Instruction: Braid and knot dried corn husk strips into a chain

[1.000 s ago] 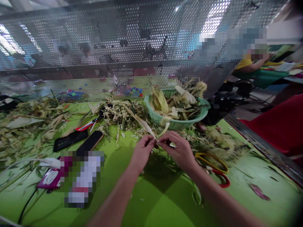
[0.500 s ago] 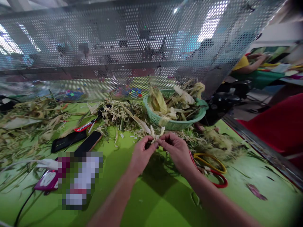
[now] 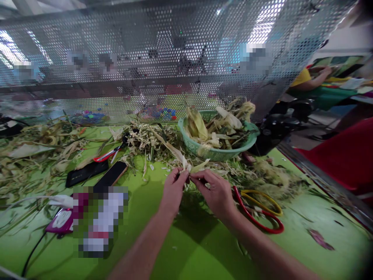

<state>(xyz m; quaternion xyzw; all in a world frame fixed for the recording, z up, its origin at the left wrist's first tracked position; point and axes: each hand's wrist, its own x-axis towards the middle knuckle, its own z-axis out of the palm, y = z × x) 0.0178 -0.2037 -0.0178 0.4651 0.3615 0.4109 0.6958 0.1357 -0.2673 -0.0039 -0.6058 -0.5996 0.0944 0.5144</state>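
A small bundle of pale corn husk strips [image 3: 186, 165] is pinched in my left hand [image 3: 175, 189], its pointed ends sticking up. My right hand [image 3: 214, 189] touches the lower right of the bundle, thumb and forefinger pressed together; what lies between those fingertips is too small to make out. Just behind both hands, a green basket [image 3: 224, 154] holds dry husks [image 3: 198, 126]. Red-handled and yellow-handled loops [image 3: 274, 227], looking like scissor handles, lie to the right of my right hand.
Dried husk scraps [image 3: 151, 142] cover the back and left of the green table [image 3: 140, 237]. A red cutter [image 3: 106, 155], two dark phones [image 3: 110, 177] and a magenta device [image 3: 61, 221] lie left. A perforated metal screen [image 3: 131, 62] stands behind. A person's arm [image 3: 316, 81] shows far right.
My right hand has turned and its fingers have slid to the bundle's lower side. A husk strip now leans out to the right. The view has shifted slightly.
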